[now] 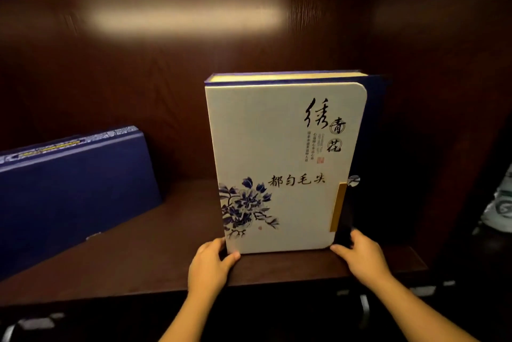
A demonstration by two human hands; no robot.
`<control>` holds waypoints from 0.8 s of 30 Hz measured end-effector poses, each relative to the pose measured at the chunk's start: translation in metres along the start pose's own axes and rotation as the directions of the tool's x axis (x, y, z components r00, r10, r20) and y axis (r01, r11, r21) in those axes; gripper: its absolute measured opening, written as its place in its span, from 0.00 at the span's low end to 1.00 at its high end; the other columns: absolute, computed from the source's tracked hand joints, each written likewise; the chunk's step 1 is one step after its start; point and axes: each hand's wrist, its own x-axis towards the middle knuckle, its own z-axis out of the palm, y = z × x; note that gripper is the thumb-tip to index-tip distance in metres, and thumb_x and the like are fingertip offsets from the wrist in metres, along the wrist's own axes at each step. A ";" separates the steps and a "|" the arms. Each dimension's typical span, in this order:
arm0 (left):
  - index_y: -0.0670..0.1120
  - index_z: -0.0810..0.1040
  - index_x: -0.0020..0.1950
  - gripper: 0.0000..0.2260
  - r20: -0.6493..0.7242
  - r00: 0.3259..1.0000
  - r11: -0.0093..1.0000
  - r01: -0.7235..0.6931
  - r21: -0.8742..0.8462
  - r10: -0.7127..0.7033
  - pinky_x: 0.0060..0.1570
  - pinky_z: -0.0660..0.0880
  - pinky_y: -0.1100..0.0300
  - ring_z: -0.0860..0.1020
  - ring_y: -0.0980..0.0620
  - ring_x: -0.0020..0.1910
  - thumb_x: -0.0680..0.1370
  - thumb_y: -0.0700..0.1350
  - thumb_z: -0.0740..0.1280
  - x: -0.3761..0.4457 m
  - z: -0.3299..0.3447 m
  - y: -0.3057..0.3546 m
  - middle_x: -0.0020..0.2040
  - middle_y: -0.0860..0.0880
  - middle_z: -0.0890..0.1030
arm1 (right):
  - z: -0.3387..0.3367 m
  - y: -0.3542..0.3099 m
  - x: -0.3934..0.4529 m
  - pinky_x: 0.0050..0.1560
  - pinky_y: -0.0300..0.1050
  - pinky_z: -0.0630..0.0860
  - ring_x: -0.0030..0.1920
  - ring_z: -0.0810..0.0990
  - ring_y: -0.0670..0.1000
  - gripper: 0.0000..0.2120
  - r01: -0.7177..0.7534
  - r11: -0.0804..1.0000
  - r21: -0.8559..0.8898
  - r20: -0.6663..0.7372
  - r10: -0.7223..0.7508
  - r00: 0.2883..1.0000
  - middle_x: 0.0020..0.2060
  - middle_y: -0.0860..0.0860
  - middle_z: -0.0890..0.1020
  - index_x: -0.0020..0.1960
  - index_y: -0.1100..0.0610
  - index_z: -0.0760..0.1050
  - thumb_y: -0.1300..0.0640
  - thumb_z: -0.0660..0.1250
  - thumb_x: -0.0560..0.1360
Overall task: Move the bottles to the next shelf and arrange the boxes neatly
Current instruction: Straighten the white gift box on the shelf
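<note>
A tall white box (282, 147) with a blue flower print and black calligraphy stands upright on the dark wooden shelf (155, 264), right of centre. My left hand (212, 265) grips its lower left corner. Its lower right corner, by the gold clasp strip, is held by my right hand (363, 255). A dark blue box (72, 189) leans tilted against the back wall at the left. No bottles are in sight.
The shelf's dark side wall (448, 147) stands close to the right of the white box. Beyond it, at the right edge, a white patterned object (501, 203) shows partly. Bare shelf lies between the two boxes. Metal fittings glint below the shelf edge.
</note>
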 end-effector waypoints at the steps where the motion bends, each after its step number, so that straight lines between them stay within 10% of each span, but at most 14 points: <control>1: 0.52 0.76 0.63 0.19 -0.007 1.000 1.000 -0.015 -0.002 0.015 0.51 0.72 0.57 0.76 0.50 0.58 0.73 0.56 0.69 -0.004 0.000 0.000 0.59 0.50 0.79 | -0.002 0.001 -0.004 0.56 0.52 0.78 0.58 0.80 0.57 0.24 0.006 1.000 0.006 0.001 -0.006 1.000 0.58 0.54 0.82 0.65 0.58 0.74 0.53 0.74 0.71; 13: 0.52 0.80 0.59 0.20 0.031 0.999 0.992 -0.037 -0.122 0.041 0.62 0.72 0.48 0.76 0.46 0.63 0.69 0.54 0.74 -0.013 -0.005 -0.011 0.57 0.52 0.83 | -0.014 0.009 -0.017 0.48 0.43 0.72 0.55 0.80 0.55 0.22 0.066 0.997 0.030 0.005 -0.066 0.998 0.56 0.52 0.83 0.64 0.53 0.75 0.54 0.74 0.71; 24: 0.55 0.80 0.55 0.17 0.041 0.999 0.990 0.014 -0.137 -0.009 0.49 0.70 0.59 0.77 0.58 0.49 0.67 0.54 0.76 -0.013 -0.004 -0.009 0.54 0.54 0.83 | -0.008 0.023 -0.010 0.45 0.42 0.71 0.53 0.82 0.56 0.21 0.114 0.993 0.009 -0.020 -0.114 0.993 0.53 0.53 0.84 0.62 0.55 0.76 0.52 0.74 0.72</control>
